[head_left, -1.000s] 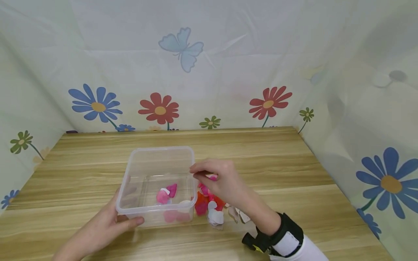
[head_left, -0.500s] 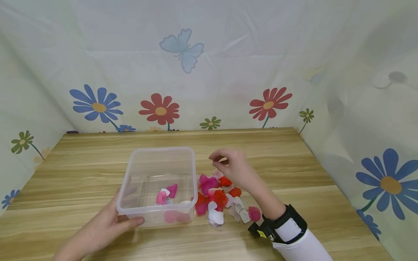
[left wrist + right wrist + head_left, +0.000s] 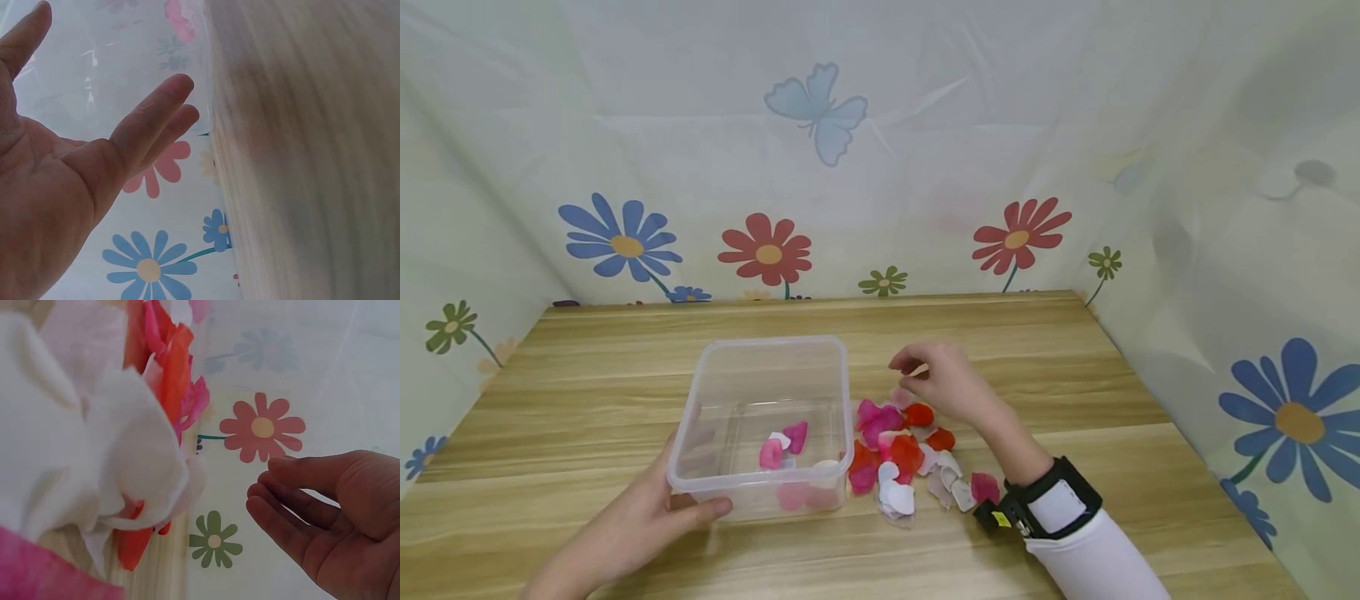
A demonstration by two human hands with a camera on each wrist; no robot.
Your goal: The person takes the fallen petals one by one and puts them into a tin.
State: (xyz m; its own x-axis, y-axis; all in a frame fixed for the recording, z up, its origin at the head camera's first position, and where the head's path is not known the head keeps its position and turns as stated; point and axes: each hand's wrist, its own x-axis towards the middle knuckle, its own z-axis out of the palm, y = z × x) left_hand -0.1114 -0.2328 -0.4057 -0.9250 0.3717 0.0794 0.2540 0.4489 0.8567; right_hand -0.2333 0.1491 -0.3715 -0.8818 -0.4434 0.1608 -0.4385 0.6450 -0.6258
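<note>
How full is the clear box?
Nearly empty: a few pink and white petals lie low in the box, and much of its bottom shows bare through the open top.

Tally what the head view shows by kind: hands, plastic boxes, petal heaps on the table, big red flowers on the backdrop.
Hands, left hand and right hand: 2
Plastic box: 1
Petal heap on the table: 1
Big red backdrop flowers: 2
Total: 6
</note>
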